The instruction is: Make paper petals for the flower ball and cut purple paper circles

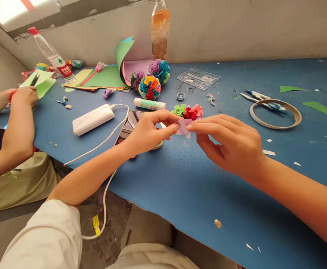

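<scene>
A small pink-purple piece of paper [182, 127] with pale strips on it is pinched between both hands above the blue table. My left hand [149, 132] grips its left edge between thumb and fingers. On the right edge, the fingertips of my right hand [232, 142] close on the same paper. Just behind it sit curled paper pieces, one green [179, 110] and one red [193, 113]. Under my left hand and wrist lies a phone [128, 127], partly covered. A glue stick [149, 104] rests behind my left hand.
A white power bank [93, 119] with a cable lies left. Paper balls [150, 87], coloured sheets [102, 77] and two bottles [160, 31] stand behind. At right are a tape roll [275, 114] and compasses [264, 100]. Another person's hands [26, 95] hold green paper at far left.
</scene>
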Demonstrator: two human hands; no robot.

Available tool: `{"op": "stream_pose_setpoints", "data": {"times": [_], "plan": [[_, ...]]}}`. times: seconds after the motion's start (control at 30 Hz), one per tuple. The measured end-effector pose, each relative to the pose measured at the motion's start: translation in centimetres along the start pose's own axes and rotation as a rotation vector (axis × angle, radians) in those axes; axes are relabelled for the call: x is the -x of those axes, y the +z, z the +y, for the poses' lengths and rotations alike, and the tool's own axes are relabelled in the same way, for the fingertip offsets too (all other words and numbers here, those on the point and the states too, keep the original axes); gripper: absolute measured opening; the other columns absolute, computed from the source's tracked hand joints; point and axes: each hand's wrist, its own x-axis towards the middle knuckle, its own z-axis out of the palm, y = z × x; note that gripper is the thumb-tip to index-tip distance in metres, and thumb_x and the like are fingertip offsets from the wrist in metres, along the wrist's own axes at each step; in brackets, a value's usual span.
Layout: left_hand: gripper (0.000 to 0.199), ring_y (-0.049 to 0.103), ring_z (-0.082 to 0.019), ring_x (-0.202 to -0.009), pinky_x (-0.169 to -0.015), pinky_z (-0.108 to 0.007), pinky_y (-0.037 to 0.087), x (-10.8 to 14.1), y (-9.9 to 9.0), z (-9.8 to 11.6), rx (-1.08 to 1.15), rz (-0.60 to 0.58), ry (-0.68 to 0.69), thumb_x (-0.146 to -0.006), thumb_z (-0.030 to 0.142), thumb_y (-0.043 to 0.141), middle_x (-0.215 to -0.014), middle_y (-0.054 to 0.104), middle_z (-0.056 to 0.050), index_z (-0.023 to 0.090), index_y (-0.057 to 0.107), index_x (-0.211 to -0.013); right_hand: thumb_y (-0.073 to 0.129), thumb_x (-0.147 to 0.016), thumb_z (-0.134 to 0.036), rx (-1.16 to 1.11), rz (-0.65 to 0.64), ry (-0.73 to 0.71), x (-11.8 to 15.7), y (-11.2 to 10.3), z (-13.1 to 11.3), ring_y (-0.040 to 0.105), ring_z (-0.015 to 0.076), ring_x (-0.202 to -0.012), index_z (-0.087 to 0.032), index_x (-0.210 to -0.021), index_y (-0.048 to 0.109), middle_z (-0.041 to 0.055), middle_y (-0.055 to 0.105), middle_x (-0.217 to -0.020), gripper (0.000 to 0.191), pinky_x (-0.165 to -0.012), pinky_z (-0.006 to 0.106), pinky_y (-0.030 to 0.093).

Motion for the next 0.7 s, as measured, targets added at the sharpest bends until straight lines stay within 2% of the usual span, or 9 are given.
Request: {"op": "stream_pose_setpoints", "data": {"times": [0.2, 0.33, 0.5, 0.7], "plan": [[0.026, 0.061, -0.009, -0.069, -0.062, -0.020, 0.055, 0.1, 0.0, 0.2, 0.055, 0.012, -0.034, -0.077, 0.038, 0.073, -0.078, 0.070, -0.003, 0.013, 0.071, -0.082, 0.059, -0.088, -0.017, -0.139, -0.010, 0.284, -0.2, 0.4, -0.6, 0.064, 0.0106, -0.064, -0.024, -0.094, 0.065, 0.0006, 0.073, -0.085, 0.011, -0.055, 0.022, 0.050], [0.031, 0.061, -0.009, -0.066, -0.062, -0.021, 0.054, 0.2, 0.0, 0.2, 0.017, -0.008, -0.017, -0.078, 0.044, 0.071, -0.079, 0.070, -0.003, 0.013, 0.071, -0.082, 0.060, -0.088, -0.021, -0.209, -0.025, 0.401, -0.6, 0.2, -0.8, 0.055, 0.0081, -0.055, -0.023, -0.090, 0.069, 0.0006, 0.072, -0.087, 0.010, -0.053, 0.023, 0.048], [0.024, 0.062, -0.009, -0.068, -0.057, -0.017, 0.051, 0.4, 0.2, 0.3, -0.068, -0.010, 0.053, -0.080, 0.037, 0.070, -0.078, 0.071, -0.003, 0.013, 0.071, -0.083, 0.058, -0.089, -0.026, -0.185, -0.091, 0.456, -0.8, -0.1, -1.0, 0.051, 0.0084, -0.053, -0.022, -0.087, 0.071, 0.0016, 0.071, -0.082, 0.013, -0.051, 0.025, 0.044], [0.012, 0.063, -0.008, -0.072, -0.048, -0.010, 0.045, 0.7, 0.2, 0.4, -0.218, -0.039, 0.175, -0.083, 0.023, 0.064, -0.079, 0.069, -0.002, 0.013, 0.070, -0.085, 0.058, -0.089, -0.026, -0.149, -0.170, 0.406, -1.0, -0.5, -0.7, 0.053, 0.0103, -0.056, -0.021, -0.083, 0.069, 0.0017, 0.068, -0.074, 0.014, -0.050, 0.025, 0.041]]}}
